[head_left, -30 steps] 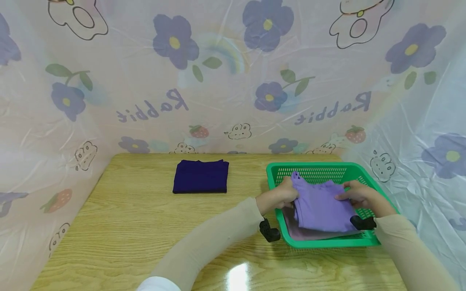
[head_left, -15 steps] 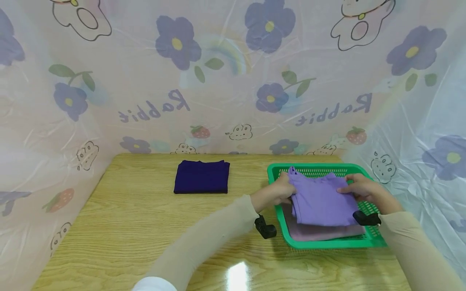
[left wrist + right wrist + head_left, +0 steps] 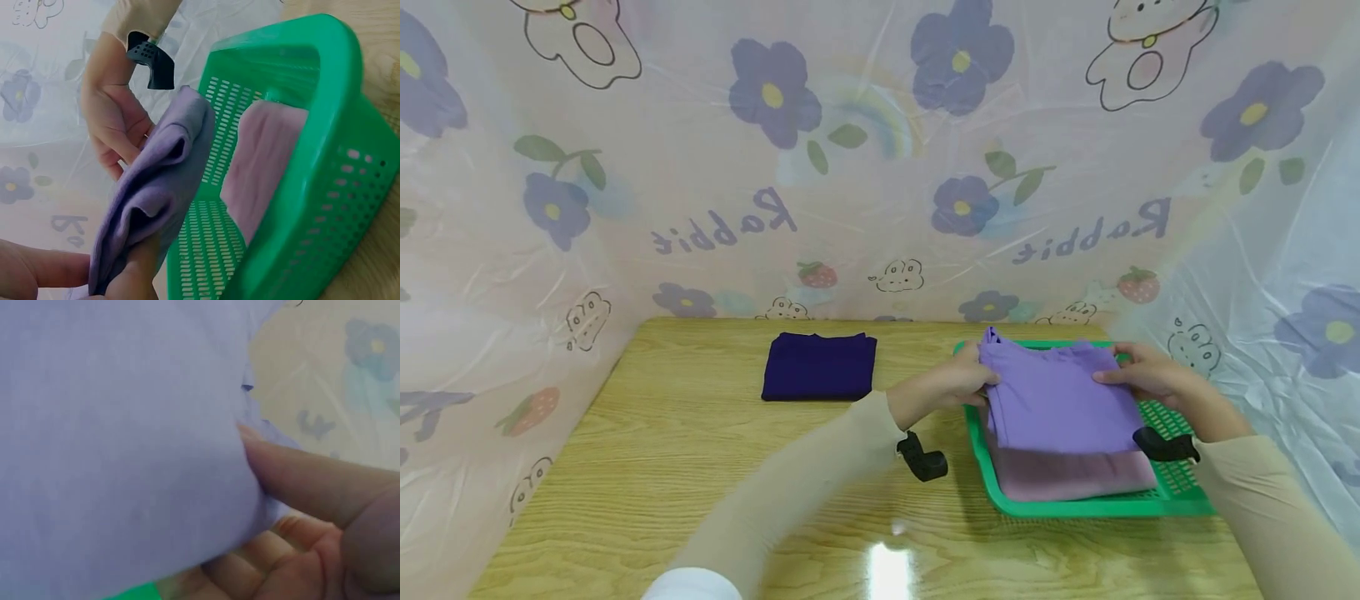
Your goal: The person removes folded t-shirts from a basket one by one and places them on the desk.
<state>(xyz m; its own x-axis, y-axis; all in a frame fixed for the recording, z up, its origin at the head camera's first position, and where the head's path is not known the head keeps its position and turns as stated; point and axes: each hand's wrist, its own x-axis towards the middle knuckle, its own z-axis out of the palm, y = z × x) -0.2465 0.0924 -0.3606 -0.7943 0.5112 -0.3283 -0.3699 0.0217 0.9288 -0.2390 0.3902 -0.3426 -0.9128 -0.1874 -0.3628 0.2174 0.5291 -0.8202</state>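
A folded lavender garment point(image 3: 1063, 400) hangs between both hands, raised over the green basket point(image 3: 1075, 507). At its left edge my left hand point(image 3: 958, 379) pinches the layers between thumb and fingers; the left wrist view shows the folds end-on. My right hand point(image 3: 1153, 372) grips the opposite edge, the thumb point(image 3: 312, 475) on the near face and the fingers curled behind the cloth. Below it a folded pink cloth point(image 3: 1075, 477) lies in the basket, partly covered by the lavender one in the head view. The left wrist view shows the lavender garment apart from the pink cloth point(image 3: 262, 165).
On the wooden table point(image 3: 700, 450), left of the basket, lies a folded dark purple garment point(image 3: 820, 368). A patterned curtain point(image 3: 865, 192) closes off the back and both sides. Each wrist carries a small black camera mount point(image 3: 922, 458).
Both hands have lifted the lavender garment up and slightly left from the pink cloth, so more of the pink shows. The basket and the dark garment have stayed in place.
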